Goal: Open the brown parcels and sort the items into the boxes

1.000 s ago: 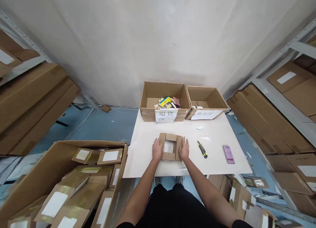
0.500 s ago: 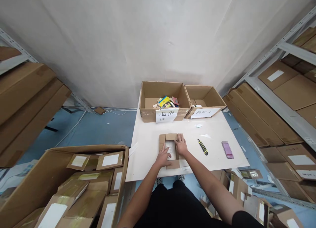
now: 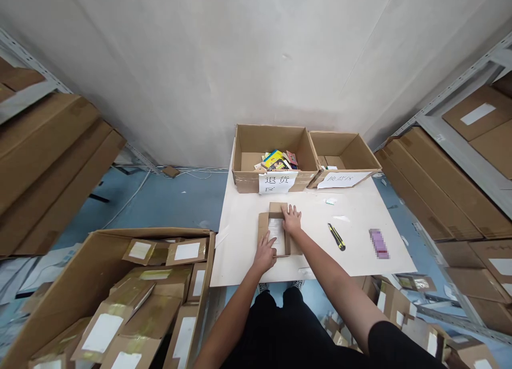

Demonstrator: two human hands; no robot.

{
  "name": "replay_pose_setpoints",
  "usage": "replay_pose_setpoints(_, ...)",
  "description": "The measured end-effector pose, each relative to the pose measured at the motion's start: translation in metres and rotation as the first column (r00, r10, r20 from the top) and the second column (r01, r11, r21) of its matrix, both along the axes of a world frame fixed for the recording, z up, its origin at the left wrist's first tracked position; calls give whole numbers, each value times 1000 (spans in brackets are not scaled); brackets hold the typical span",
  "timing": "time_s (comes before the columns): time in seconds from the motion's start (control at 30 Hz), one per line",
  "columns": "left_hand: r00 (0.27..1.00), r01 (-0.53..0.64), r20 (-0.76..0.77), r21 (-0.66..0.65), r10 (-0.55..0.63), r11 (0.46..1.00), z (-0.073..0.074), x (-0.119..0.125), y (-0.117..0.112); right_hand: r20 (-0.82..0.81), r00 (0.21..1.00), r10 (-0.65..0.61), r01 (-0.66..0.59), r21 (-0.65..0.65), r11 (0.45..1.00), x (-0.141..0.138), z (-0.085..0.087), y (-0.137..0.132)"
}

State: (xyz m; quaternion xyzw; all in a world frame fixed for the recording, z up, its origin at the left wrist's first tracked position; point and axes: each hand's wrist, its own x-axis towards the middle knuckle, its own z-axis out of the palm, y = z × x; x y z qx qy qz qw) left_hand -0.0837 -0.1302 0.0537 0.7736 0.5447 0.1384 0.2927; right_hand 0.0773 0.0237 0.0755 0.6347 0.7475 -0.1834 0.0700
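Observation:
A small open cardboard box [image 3: 264, 226] lies on the white table [image 3: 352, 251], its flaps spread out and a pale wrapped item [image 3: 277, 231] inside. My left hand [image 3: 265, 251] rests on the box's near side with fingers flat on the contents. My right hand [image 3: 291, 219] lies spread over the far right flap, pressing it down. Neither hand grips anything.
Two open cartons with paper labels stand at the table's far edge: the left one [image 3: 244, 161] holds colourful small packs, the right one [image 3: 362, 158] is nearly bare. A utility knife [image 3: 336, 237] and a purple item [image 3: 379, 243] lie right. A big carton of parcels [image 3: 52, 299] sits at my left; shelves of boxes flank both sides.
Both hands left the box's sides. My left hand moved onto its near part, my right hand slid forward onto the far flap. The flaps now lie further open.

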Motion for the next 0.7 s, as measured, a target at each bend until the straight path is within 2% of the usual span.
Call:
replay_pose_setpoints(0.1, 998, -53, -38, -14, 52, 998, -1, -11, -6, -6, 999, -37, 36, -167, 985, -13, -4, 15)
replay_pose_setpoints(0.17, 995, -85, -58, -41, 82, 996, -2, -16, -6, 3, 998, -64, 64, -174, 983, -19, -3, 15)
replay_pose_setpoints(0.27, 994, -88, -68, -76, 83, 993, -4, -18, 0, -51, 995, -81, 84, 60, 995, -22, 1, -2)
replay_pose_setpoints(0.33, 995, -82, -65, -85, 76, 993, -5, -16, 7, -158, 987, -33, 66, 213, 975, -22, 3, -19)
replay_pose_setpoints(0.4, 995, -86, -65, -83, 81, 993, -6, -12, 12, -250, 966, 58, 2, 233, 972, -24, 1, -37)
replay_pose_setpoints(0.47, 994, -96, -62, -75, 91, 993, -6, -9, 15, -284, 952, 118, -82, 135, 987, -29, -5, -48)
replay_pose_setpoints(0.57, 992, -116, -55, -71, 112, 991, -4, -8, 13, -228, 965, 132, -158, -96, 983, -40, -21, -48)
replay_pose_setpoints(0.7, 987, -156, -36, -35, 155, 987, -5, -10, 2, -105, 991, 86, -113, -291, 950, -50, -45, -31)
